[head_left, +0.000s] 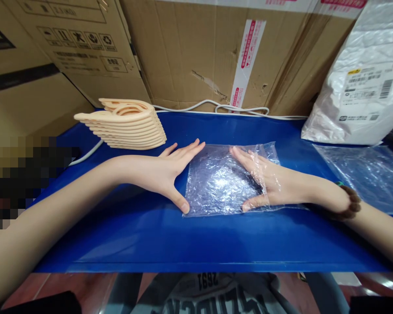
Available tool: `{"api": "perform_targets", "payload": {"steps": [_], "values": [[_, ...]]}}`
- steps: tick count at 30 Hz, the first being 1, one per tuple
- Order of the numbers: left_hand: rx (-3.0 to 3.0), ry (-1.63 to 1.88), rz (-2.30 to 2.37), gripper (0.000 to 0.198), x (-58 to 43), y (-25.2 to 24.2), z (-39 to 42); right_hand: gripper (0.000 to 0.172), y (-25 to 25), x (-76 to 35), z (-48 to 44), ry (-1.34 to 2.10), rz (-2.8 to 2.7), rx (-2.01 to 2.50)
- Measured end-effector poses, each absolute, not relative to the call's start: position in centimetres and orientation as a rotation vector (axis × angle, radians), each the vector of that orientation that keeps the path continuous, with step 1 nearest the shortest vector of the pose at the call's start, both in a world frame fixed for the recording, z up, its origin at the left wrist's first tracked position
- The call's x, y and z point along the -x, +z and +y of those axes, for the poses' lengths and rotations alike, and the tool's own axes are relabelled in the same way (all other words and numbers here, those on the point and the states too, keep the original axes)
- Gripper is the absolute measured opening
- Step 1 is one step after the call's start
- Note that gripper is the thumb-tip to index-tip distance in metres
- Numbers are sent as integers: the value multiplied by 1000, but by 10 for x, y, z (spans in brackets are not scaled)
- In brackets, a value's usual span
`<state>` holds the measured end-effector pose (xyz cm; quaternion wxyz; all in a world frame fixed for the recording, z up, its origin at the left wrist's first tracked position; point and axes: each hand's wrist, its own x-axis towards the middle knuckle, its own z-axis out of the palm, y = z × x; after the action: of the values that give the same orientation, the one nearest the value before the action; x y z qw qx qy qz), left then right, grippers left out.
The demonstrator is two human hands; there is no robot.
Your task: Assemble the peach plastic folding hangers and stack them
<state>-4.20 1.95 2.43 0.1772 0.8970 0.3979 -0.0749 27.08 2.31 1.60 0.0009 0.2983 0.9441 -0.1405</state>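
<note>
A clear plastic bag (212,183) lies crinkled on the blue table (170,244). My left hand (170,170) is at the bag's left edge, fingers spread, with the thumb and fingertips touching it. My right hand (262,179) reaches inside the bag from the right, its fingers stretched out and thumb apart; the film covers the fingers and part of the palm. Behind my left hand rests a stack of cream-coloured folded pieces (124,128), looped at the top.
Large cardboard boxes (196,56) line the back and left. A white parcel bag (356,96) with a label leans at the back right, and more clear plastic (367,174) lies before it. A white cable (203,104) runs along the table's back edge.
</note>
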Motion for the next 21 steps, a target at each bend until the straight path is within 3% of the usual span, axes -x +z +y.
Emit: {"api": "perform_targets", "payload": {"steps": [5,12,21], "values": [[-2544,-188,1086,140,42,24,20,123,16,-270,23,-457,2967,-925],[-2514,-229,1130,141,41,26,20,95,30,-277,25,-457,2838,-945],[-2457,-340,1169,140,46,32,23,86,47,-313,45,-563,2719,-933]]}}
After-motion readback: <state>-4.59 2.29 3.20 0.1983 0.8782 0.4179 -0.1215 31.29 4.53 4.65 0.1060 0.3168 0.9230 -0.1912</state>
